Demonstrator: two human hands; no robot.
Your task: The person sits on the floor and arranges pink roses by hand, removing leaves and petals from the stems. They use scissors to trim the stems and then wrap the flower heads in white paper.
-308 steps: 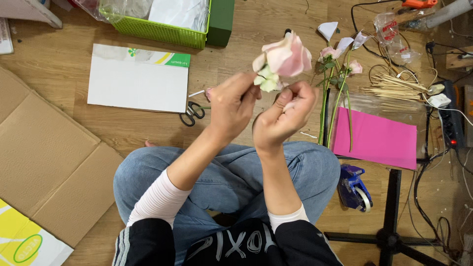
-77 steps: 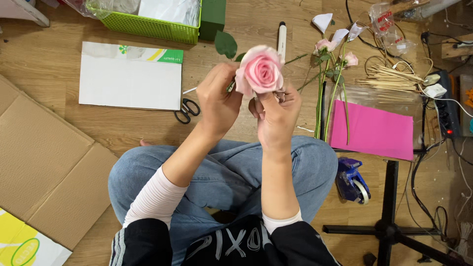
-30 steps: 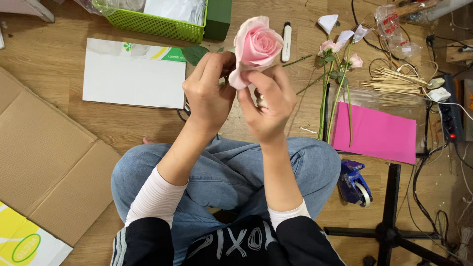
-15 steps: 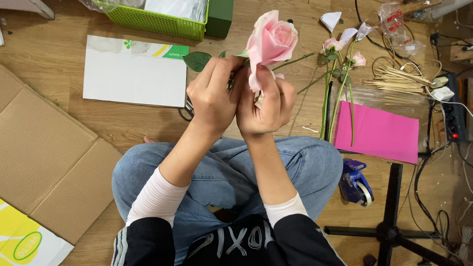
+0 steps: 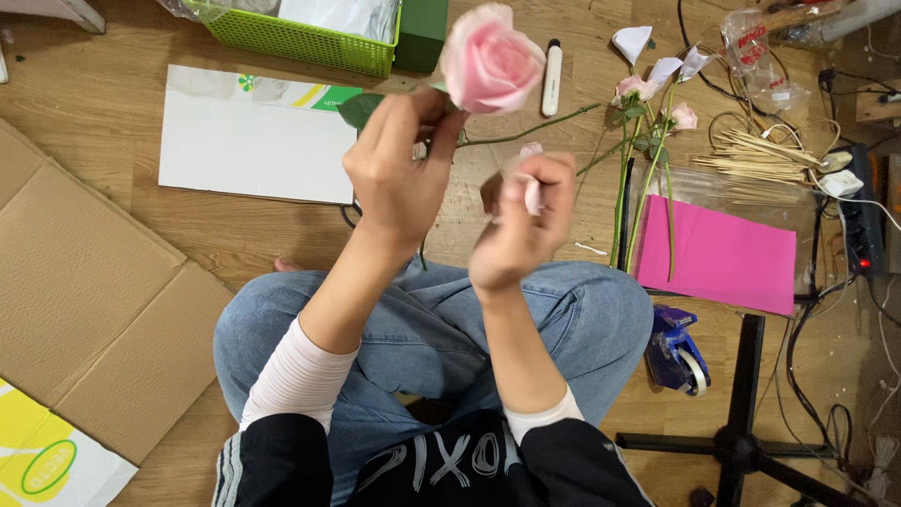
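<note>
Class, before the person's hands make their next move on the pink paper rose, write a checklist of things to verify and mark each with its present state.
1. Left hand grips the pink rose just under the bloom: ok.
2. Bloom is whole, petals curled tight: ok.
3. Right hand pinches a small pale pink piece: ok; what it is, cannot tell.
4. Right hand touches the rose: not ok, it is apart.
5. Tape dispenser lies by the right knee: ok.
6. Scissors in sight: cannot tell, mostly hidden behind the left hand.
</note>
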